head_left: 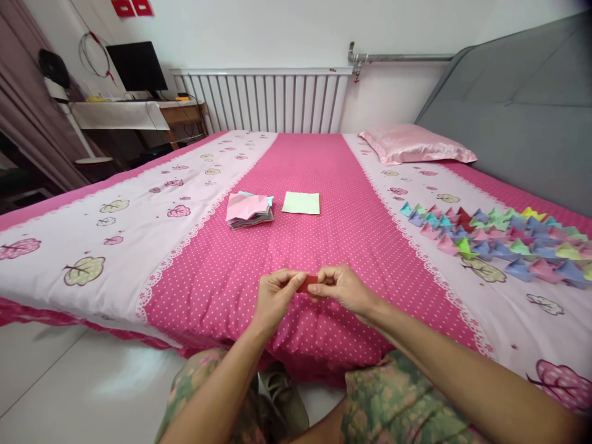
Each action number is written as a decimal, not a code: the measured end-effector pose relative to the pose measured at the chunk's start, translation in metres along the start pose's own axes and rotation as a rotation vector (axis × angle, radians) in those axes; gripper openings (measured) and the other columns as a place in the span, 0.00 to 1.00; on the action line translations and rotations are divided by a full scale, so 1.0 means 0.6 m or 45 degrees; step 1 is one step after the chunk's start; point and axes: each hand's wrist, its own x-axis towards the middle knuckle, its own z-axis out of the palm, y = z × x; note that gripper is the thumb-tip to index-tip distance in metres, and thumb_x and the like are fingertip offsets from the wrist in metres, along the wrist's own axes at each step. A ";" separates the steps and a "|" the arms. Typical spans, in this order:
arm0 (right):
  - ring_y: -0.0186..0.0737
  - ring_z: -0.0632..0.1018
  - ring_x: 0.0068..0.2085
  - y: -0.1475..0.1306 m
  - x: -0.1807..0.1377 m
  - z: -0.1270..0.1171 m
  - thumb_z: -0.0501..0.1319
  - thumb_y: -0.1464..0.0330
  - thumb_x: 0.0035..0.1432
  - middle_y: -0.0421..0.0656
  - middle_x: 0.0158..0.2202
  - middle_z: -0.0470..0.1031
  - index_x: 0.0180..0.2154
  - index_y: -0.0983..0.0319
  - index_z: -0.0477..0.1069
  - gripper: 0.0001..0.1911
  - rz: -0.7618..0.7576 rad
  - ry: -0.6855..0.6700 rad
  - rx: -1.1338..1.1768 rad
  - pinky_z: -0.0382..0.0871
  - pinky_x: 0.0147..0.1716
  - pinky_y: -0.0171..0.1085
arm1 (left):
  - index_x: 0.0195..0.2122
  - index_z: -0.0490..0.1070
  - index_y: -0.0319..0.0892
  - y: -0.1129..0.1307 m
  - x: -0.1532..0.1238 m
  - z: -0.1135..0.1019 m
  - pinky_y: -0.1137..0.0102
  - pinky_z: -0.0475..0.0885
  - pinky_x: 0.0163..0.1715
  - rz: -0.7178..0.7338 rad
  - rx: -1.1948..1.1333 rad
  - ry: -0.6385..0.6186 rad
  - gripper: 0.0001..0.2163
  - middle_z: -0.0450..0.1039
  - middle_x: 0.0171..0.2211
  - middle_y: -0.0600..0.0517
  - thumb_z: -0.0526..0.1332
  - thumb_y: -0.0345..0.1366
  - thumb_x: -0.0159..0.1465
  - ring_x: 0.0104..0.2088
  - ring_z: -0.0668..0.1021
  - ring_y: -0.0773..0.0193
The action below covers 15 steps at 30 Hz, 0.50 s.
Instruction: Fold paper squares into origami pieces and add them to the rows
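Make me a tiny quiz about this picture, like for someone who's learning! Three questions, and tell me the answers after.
1. What color is the little paper between the left hand and the right hand?
2. True or false: the pillow lies on the bed.
3. What is just right of the paper stack?
A) a spoon
B) a pale green sheet
C) a cup

Key: 1. Red. 2. True. 3. B.

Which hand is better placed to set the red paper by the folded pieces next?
Likely the right hand: the left hand holds the red paper too, but sits farther from the folded pieces.
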 end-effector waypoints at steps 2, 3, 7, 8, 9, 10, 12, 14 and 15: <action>0.32 0.73 0.24 0.001 0.002 0.001 0.66 0.64 0.41 0.38 0.20 0.73 0.20 0.64 0.65 0.13 0.015 0.037 0.039 0.64 0.28 0.32 | 0.31 0.76 0.39 -0.001 0.002 0.000 0.73 0.70 0.28 -0.008 -0.033 -0.007 0.09 0.76 0.26 0.49 0.63 0.37 0.52 0.26 0.75 0.67; 0.32 0.73 0.25 0.002 0.003 0.001 0.66 0.64 0.41 0.38 0.21 0.73 0.20 0.64 0.65 0.13 0.017 0.064 0.060 0.65 0.29 0.32 | 0.32 0.76 0.39 -0.001 0.003 0.000 0.73 0.70 0.29 -0.017 -0.066 -0.018 0.09 0.76 0.27 0.49 0.64 0.37 0.51 0.27 0.75 0.66; 0.33 0.75 0.28 0.008 0.009 -0.001 0.66 0.64 0.41 0.40 0.25 0.75 0.24 0.64 0.68 0.11 0.052 0.110 0.098 0.67 0.33 0.34 | 0.32 0.74 0.37 -0.005 0.007 0.001 0.72 0.71 0.29 -0.058 -0.117 -0.011 0.10 0.76 0.29 0.49 0.66 0.35 0.48 0.28 0.75 0.66; 0.34 0.76 0.29 0.009 0.010 -0.002 0.66 0.64 0.42 0.41 0.26 0.75 0.25 0.64 0.68 0.11 0.053 0.100 0.082 0.67 0.34 0.35 | 0.31 0.74 0.37 -0.007 0.007 0.001 0.72 0.70 0.28 -0.059 -0.083 0.005 0.10 0.76 0.29 0.49 0.65 0.36 0.49 0.27 0.75 0.67; 0.35 0.76 0.31 0.009 0.010 -0.004 0.65 0.64 0.42 0.42 0.28 0.76 0.26 0.64 0.69 0.11 0.037 0.093 0.048 0.68 0.35 0.36 | 0.31 0.74 0.37 -0.008 0.007 0.000 0.73 0.70 0.28 -0.054 -0.030 0.016 0.09 0.76 0.29 0.49 0.65 0.36 0.49 0.26 0.75 0.67; 0.36 0.76 0.33 0.008 0.011 -0.005 0.65 0.65 0.42 0.43 0.30 0.76 0.28 0.64 0.69 0.11 0.005 0.094 -0.002 0.68 0.37 0.37 | 0.31 0.74 0.37 -0.009 0.006 0.000 0.73 0.70 0.27 -0.038 0.039 0.020 0.09 0.76 0.29 0.49 0.64 0.36 0.50 0.26 0.75 0.68; 0.38 0.76 0.37 0.003 0.010 -0.009 0.64 0.68 0.43 0.45 0.36 0.75 0.35 0.63 0.70 0.13 -0.096 0.116 -0.129 0.68 0.40 0.38 | 0.31 0.73 0.38 -0.010 0.005 -0.002 0.73 0.70 0.26 0.033 0.214 0.025 0.08 0.75 0.29 0.48 0.62 0.36 0.52 0.26 0.75 0.67; 0.39 0.75 0.42 -0.001 0.010 -0.013 0.63 0.71 0.44 0.46 0.41 0.74 0.40 0.62 0.70 0.17 -0.205 0.141 -0.261 0.68 0.41 0.39 | 0.32 0.74 0.39 -0.011 0.004 -0.003 0.73 0.70 0.26 0.147 0.399 0.016 0.07 0.75 0.30 0.48 0.60 0.34 0.54 0.28 0.75 0.66; 0.39 0.74 0.42 -0.003 0.010 -0.014 0.62 0.72 0.44 0.45 0.41 0.74 0.40 0.61 0.70 0.17 -0.246 0.142 -0.315 0.68 0.41 0.39 | 0.32 0.74 0.40 -0.012 0.004 -0.002 0.73 0.70 0.26 0.207 0.476 0.005 0.06 0.74 0.30 0.49 0.59 0.33 0.54 0.29 0.75 0.66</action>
